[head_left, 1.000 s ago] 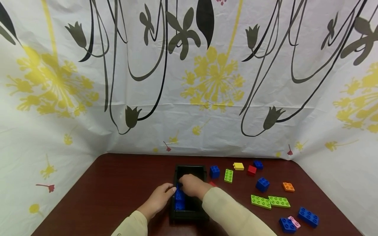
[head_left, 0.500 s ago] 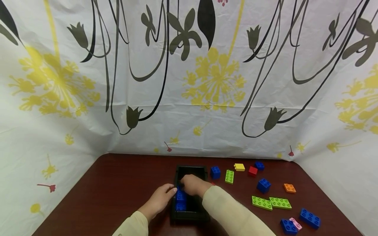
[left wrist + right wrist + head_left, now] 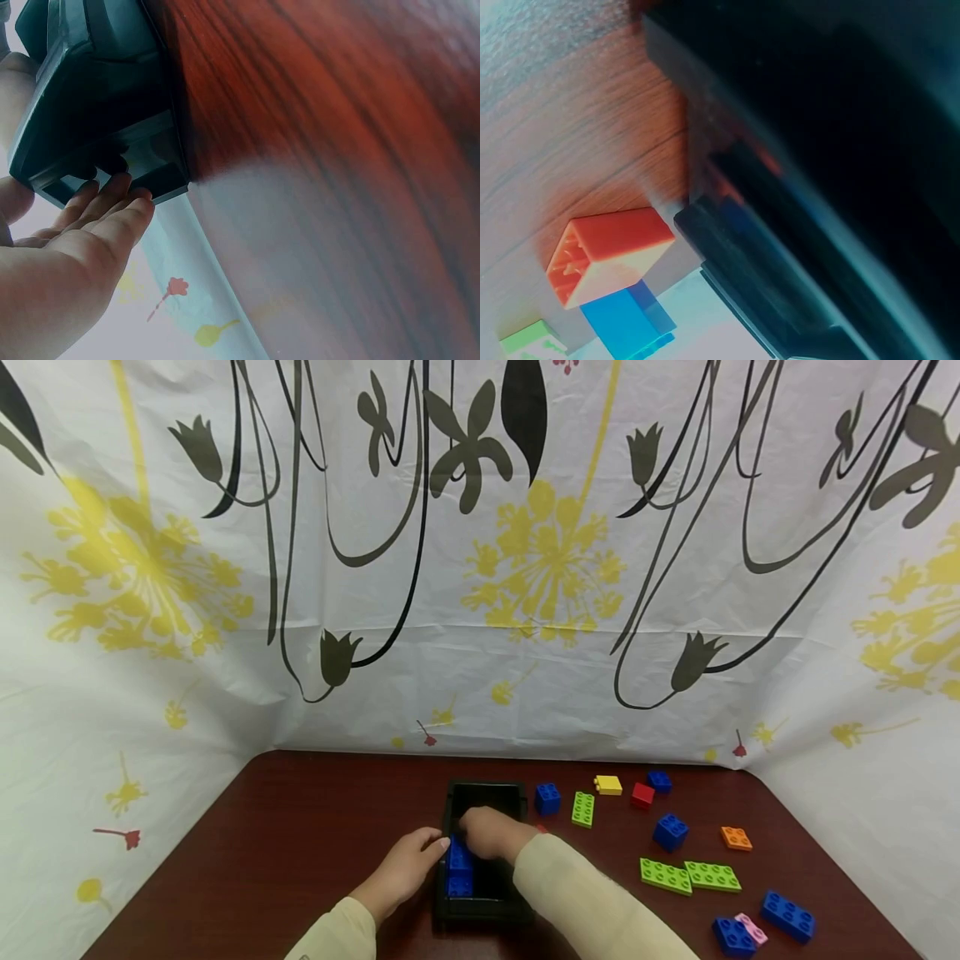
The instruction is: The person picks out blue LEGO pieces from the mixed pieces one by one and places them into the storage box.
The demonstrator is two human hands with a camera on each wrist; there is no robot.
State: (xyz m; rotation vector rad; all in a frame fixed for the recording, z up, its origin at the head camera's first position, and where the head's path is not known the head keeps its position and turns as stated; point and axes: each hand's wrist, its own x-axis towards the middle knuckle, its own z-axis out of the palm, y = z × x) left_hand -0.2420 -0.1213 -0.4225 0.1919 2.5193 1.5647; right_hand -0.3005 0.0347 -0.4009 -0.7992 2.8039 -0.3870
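A deep black plastic bin [image 3: 483, 910] stands on the table, with blue toy bricks [image 3: 460, 883] along its left inside wall. My left hand [image 3: 405, 867] grips the bin's left wall, thumb at the rim and fingers along the outside; the left wrist view shows those fingers [image 3: 112, 214] against its side. My right hand [image 3: 491, 833] reaches down into the bin with curled fingers, pinching a blue brick [image 3: 458, 853] at the far end of the row; its fingertips are mostly hidden. In the right wrist view the bin's dark wall [image 3: 727, 112] hides that hand.
Right of the bin lie a red brick [image 3: 622, 244], blue bricks [image 3: 670, 832], green plates [image 3: 664, 876], a yellow brick [image 3: 607, 785], an orange brick [image 3: 736, 838] and a pink piece [image 3: 751, 930]. A patterned sheet [image 3: 480, 693] hangs behind the table.
The blue piece at my right fingertips stood higher at the left wall a second ago and now sits lower in the bin. Both hands have stayed nearly still since.
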